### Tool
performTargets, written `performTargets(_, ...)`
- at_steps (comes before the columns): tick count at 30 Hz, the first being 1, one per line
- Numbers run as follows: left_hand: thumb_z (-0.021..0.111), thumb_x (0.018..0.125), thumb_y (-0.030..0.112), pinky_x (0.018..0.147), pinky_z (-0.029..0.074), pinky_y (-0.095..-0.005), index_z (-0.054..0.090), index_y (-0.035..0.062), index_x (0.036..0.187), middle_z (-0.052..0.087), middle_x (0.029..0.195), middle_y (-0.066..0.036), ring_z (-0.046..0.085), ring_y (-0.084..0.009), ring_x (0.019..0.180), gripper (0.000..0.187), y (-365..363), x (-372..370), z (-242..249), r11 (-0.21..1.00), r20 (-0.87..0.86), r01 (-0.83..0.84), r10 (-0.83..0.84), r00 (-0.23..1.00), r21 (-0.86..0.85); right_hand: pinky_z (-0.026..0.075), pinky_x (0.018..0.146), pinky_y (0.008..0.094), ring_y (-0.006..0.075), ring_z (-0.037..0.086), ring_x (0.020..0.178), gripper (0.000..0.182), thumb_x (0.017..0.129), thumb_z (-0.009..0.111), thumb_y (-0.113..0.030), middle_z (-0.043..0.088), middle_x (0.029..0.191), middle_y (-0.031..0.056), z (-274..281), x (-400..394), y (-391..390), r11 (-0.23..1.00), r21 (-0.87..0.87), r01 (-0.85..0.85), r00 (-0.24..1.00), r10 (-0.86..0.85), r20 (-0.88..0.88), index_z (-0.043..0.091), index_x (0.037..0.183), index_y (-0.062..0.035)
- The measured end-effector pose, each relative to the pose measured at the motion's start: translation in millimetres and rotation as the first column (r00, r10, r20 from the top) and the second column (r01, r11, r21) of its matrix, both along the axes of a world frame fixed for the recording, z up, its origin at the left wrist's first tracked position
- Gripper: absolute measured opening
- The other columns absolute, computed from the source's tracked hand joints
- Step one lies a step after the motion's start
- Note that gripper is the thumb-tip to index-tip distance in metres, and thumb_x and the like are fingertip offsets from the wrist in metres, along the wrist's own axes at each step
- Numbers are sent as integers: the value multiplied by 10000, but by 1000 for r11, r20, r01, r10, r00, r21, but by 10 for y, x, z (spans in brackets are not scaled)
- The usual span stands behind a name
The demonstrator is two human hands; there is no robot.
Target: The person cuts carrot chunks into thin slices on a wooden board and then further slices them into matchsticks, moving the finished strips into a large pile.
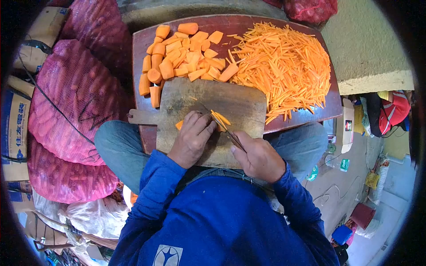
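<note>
A knife (227, 129) is gripped by its handle in my right hand (259, 158), its blade slanting up and left over a worn wooden cutting board (182, 95). My left hand (193, 139) is on the board beside the blade, fingers bent and pressed down on a carrot piece (179, 125) that shows only in part. Thin cut carrot strips (220, 117) lie along the blade's far side. Behind the board sit chunks and slices of peeled carrot (166, 69). A large heap of carrot strips (284, 66) is at the back right.
The board rests on a dark red table (213, 24) and over my lap. Pink mesh sacks of carrots (73, 102) are stacked at the left, by cardboard boxes (17, 119). Plastic bottles (337, 163) lie on the floor at right. A concrete ledge (372, 66) stands behind.
</note>
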State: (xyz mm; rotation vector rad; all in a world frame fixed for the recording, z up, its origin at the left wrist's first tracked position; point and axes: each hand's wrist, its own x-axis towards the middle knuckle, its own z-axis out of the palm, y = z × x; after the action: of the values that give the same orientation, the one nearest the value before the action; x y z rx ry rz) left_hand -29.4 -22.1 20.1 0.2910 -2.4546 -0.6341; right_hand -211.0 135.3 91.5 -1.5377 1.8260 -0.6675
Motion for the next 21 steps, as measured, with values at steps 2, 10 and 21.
performTargets(2,758,770,31,1042,510,-524,696,-55,1140,661,1152,-201,647,-382,1055,385,21,8,-54,1000,-11,-23,23,1000,-19,556,685,602,518,706,779,311,1040,648,-212,712,859,300,-7,-27,15,1000,20,9,1000,-9,28,577,1261,-6)
performTargets(10,699,813,59,1048,510,-507,704,-62,1122,663,1150,-195,648,-380,1061,332,-1,43,-44,1000,-19,-7,6,1000,-29,549,683,604,517,705,788,316,1041,648,-217,704,844,305,193,27,82,1000,13,12,997,-13,72,573,1255,4)
performTargets(21,693,814,63,963,518,-466,712,-42,1155,651,1120,-164,622,-355,1041,358,24,78,-13,998,67,-55,56,996,-11,529,671,624,532,691,766,278,1040,644,-220,694,824,307,66,-9,-15,999,35,1,997,-4,79,575,1206,-8)
